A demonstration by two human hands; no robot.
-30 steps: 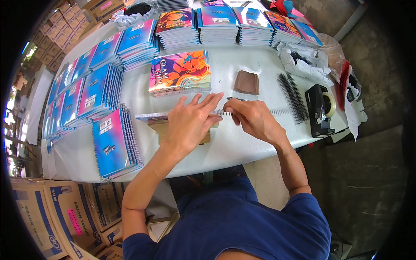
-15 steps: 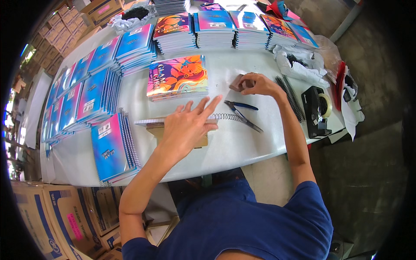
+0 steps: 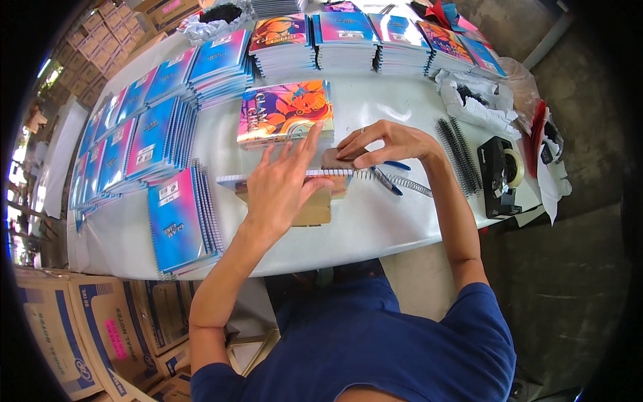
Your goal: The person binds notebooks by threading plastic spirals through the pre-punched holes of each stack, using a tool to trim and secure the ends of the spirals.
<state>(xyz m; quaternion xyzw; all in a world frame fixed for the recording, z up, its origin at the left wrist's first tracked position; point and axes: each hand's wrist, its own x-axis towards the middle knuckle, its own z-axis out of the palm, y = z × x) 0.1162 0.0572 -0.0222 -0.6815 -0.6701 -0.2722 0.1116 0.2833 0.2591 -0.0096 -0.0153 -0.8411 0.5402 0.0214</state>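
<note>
White table (image 3: 375,228) ringed with notebook stacks (image 3: 161,134). My left hand (image 3: 284,184) lies flat, fingers spread, on a notebook (image 3: 234,181) resting over a cardboard block (image 3: 318,211). My right hand (image 3: 385,142) pinches a brown pad (image 3: 335,159) at the notebook's spiral (image 3: 402,182), beside blue pliers (image 3: 388,177).

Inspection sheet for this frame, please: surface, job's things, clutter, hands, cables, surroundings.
Surface: white table, crowded along the far and left edges.
Job's things: notebook under the left hand; wire coil at its right end; brown pad; blue-handled pliers.
Clutter: notebook stacks, loose black coils, tape dispenser, crumpled bags.
Hands: left hand flat on the notebook, fingers spread; right hand pinching the brown pad.
Cables: nothing seen.
Surroundings: cartons below left, concrete floor right.
</note>
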